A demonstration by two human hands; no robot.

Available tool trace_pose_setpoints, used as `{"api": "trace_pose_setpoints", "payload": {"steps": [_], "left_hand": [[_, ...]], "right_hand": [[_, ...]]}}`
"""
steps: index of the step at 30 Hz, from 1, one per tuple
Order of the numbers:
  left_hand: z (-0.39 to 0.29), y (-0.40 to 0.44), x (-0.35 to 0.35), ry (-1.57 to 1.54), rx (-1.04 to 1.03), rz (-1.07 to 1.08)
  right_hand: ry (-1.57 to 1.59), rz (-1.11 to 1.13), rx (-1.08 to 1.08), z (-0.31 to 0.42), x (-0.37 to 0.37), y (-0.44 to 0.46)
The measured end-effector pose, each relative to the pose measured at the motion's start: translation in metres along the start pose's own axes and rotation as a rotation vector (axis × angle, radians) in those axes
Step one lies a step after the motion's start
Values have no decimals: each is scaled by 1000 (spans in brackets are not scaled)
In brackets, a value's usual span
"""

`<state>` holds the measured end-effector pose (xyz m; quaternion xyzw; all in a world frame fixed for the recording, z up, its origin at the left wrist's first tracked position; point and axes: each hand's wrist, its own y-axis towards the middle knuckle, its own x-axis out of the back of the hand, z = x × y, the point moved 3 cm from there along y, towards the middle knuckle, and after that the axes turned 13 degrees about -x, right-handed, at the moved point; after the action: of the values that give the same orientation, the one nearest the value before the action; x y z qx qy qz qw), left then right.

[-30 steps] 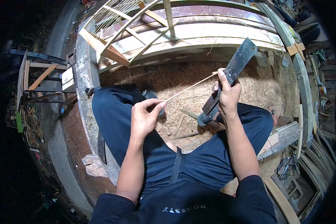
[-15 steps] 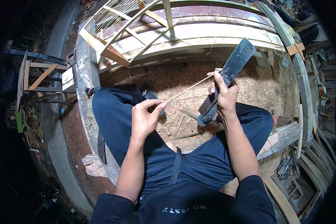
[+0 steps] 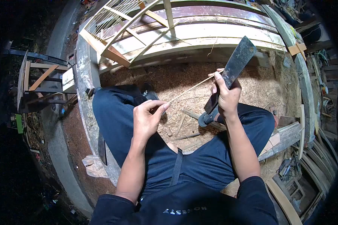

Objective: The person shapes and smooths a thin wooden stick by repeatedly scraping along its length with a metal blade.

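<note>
A thin bamboo stick (image 3: 191,88) runs slantwise between my hands, above the shavings on the ground. My left hand (image 3: 148,118) pinches its lower end between thumb and forefinger. Closed around a broad dark cleaver-like knife (image 3: 240,56) is my right hand (image 3: 228,95). The blade points up and away to the right, with a hole near its far corner. The stick's upper end lies under my right thumb, against the blade. My fingers hide part of the knife's lower portion.
A wooden frame with thin slats (image 3: 129,32) leans on the pale plank bench (image 3: 199,32) ahead. Split strips (image 3: 193,114) lie among shavings between my legs. A timber beam (image 3: 88,71) runs along the left; bent strips (image 3: 315,165) pile up at the right.
The knife in my right hand has turned slightly, and its lower end has shifted a little to the right. My left hand stays nearly in place, still pinching the stick.
</note>
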<state>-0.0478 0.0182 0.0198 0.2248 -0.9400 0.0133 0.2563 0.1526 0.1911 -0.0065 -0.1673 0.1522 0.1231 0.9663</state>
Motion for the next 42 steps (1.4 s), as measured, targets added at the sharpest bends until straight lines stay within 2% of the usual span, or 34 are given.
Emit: {"api": "trace_pose_setpoints", "payload": {"steps": [10, 12, 16, 19, 22, 24, 25, 27, 28, 35, 42], "left_hand": [[-3, 1, 0, -28, 49, 19], [-1, 1, -1, -24, 123, 87], [-5, 1, -2, -25, 101, 75], [-6, 1, -4, -58, 197, 169], [-2, -2, -9, -201, 209, 212], [-3, -4, -14, -405, 321, 353], [-2, -5, -14, -404, 321, 353], [-1, -8, -18, -613, 329, 486], [-2, -8, -18, -641, 345, 558], [-17, -11, -17, -858, 368, 692], [-29, -10, -30, -1018, 481, 548]], "right_hand": [[30, -58, -31, -4, 2, 1], [27, -56, -30, -4, 2, 1], [12, -63, -43, -4, 4, 2], [19, -63, -51, -5, 5, 2], [38, -52, -72, -6, 5, 3], [48, -45, -88, -4, 3, 1], [26, -46, -86, 0, 0, 0], [5, -48, -84, 2, 0, -1], [7, -40, -94, 2, 2, -1], [34, -3, -101, -2, 6, 2], [42, 35, -174, -12, -3, -6]]}}
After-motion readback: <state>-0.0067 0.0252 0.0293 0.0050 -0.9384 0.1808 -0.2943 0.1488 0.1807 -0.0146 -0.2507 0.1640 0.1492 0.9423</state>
